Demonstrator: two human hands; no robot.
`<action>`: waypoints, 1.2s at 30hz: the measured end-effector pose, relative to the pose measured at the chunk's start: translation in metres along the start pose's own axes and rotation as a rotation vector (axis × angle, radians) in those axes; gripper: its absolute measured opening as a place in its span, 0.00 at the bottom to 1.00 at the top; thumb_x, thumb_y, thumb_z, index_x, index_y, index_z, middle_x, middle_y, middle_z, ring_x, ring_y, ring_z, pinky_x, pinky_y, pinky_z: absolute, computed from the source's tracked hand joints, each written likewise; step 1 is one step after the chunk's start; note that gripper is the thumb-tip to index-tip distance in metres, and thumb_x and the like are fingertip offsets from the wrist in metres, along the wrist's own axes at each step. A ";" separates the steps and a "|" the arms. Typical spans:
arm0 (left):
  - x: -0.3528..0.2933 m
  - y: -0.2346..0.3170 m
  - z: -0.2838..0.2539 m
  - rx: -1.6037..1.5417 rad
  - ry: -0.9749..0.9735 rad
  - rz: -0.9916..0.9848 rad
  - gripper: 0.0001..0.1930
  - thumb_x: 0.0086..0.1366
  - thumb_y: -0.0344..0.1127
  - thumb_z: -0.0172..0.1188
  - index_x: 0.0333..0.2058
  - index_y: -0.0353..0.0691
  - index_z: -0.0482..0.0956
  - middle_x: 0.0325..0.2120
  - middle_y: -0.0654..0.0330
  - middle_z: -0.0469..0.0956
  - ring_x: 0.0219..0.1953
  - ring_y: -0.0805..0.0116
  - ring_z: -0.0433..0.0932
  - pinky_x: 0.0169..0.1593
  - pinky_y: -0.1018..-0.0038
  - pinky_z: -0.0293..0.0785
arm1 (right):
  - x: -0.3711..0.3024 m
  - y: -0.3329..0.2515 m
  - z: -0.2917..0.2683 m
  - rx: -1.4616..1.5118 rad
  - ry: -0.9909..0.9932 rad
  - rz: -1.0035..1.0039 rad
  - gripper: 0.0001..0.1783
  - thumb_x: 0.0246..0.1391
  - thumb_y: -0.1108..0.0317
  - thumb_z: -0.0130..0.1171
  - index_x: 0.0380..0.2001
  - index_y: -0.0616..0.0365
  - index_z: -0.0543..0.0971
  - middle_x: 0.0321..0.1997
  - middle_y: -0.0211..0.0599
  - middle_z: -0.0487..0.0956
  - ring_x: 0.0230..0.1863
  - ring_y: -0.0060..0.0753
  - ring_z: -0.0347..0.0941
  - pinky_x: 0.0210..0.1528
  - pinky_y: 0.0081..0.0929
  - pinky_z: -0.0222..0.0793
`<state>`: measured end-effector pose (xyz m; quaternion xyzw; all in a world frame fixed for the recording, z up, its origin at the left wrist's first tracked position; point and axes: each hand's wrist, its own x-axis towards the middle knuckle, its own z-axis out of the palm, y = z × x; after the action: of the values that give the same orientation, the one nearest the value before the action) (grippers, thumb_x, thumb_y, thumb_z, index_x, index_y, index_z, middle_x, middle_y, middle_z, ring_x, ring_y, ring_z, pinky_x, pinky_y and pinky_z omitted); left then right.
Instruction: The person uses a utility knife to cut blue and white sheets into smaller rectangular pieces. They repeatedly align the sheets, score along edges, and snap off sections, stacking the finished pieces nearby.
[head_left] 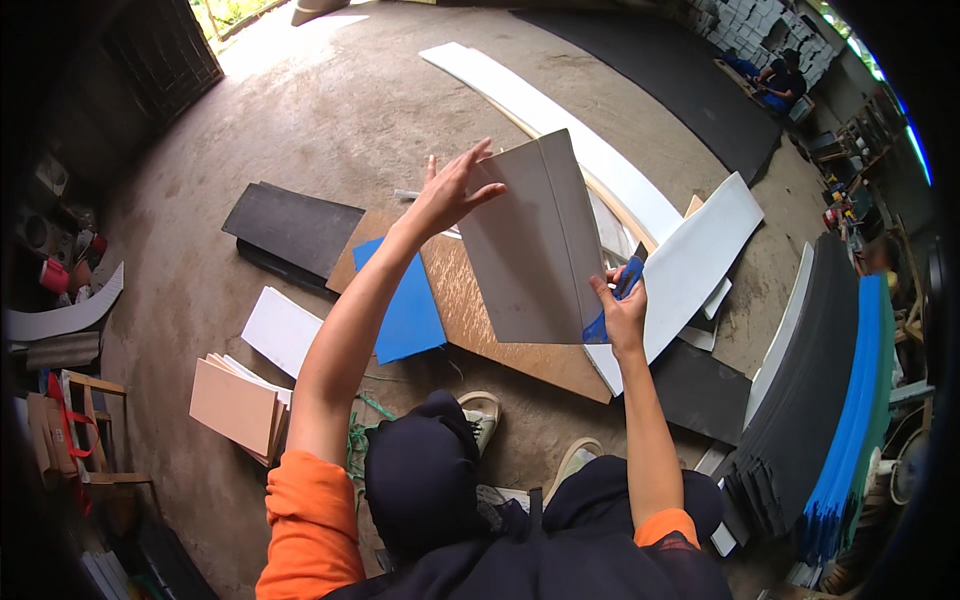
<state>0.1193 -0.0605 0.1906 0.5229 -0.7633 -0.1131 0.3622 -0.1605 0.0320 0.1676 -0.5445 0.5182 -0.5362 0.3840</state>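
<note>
Here left hand (450, 192) open on grey sheet (530, 250); right hand (622, 310) gripping blue cutter (618, 292)

The person wears a bright orange short-sleeved shirt (312, 515) whose sleeves end above the elbows, leaving both forearms bare, with dark navy trousers (420, 480) bunched at the knees (loose, soft fabric) and pale canvas shoes (482, 412) with light rubber soles.
</note>
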 end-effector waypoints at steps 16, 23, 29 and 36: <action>-0.056 0.086 0.030 0.687 -0.048 0.144 0.14 0.58 0.39 0.48 0.42 0.41 0.66 0.35 0.59 0.70 0.40 0.62 0.71 0.40 0.56 0.60 | 0.001 -0.037 -0.078 0.666 -0.262 0.713 0.09 0.55 0.72 0.43 0.37 0.63 0.59 0.36 0.50 0.69 0.36 0.48 0.72 0.38 0.46 0.73; -0.062 0.084 0.050 0.556 -0.249 0.050 0.15 0.59 0.37 0.47 0.43 0.39 0.64 0.36 0.55 0.71 0.42 0.61 0.72 0.43 0.58 0.61 | -0.003 -0.041 -0.063 0.629 -0.232 0.540 0.17 0.48 0.84 0.42 0.43 0.69 0.57 0.41 0.50 0.65 0.35 0.46 0.73 0.38 0.31 0.74; -0.050 0.108 0.055 0.439 -0.211 0.077 0.16 0.58 0.37 0.50 0.44 0.38 0.65 0.36 0.55 0.72 0.42 0.60 0.72 0.43 0.60 0.63 | -0.011 -0.036 -0.054 0.052 -0.323 0.366 0.09 0.56 0.75 0.40 0.40 0.67 0.62 0.36 0.45 0.72 0.27 0.30 0.73 0.24 0.20 0.68; -0.042 0.096 0.067 0.456 -0.171 0.136 0.14 0.60 0.39 0.47 0.43 0.41 0.66 0.32 0.57 0.73 0.37 0.61 0.75 0.39 0.65 0.69 | -0.030 -0.021 -0.004 -0.556 -0.168 0.002 0.16 0.55 0.63 0.43 0.37 0.67 0.59 0.19 0.54 0.73 0.20 0.50 0.73 0.23 0.40 0.69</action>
<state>0.0138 0.0035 0.1779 0.5272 -0.8303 0.0428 0.1758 -0.1579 0.0654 0.1833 -0.6709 0.6122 -0.3261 0.2622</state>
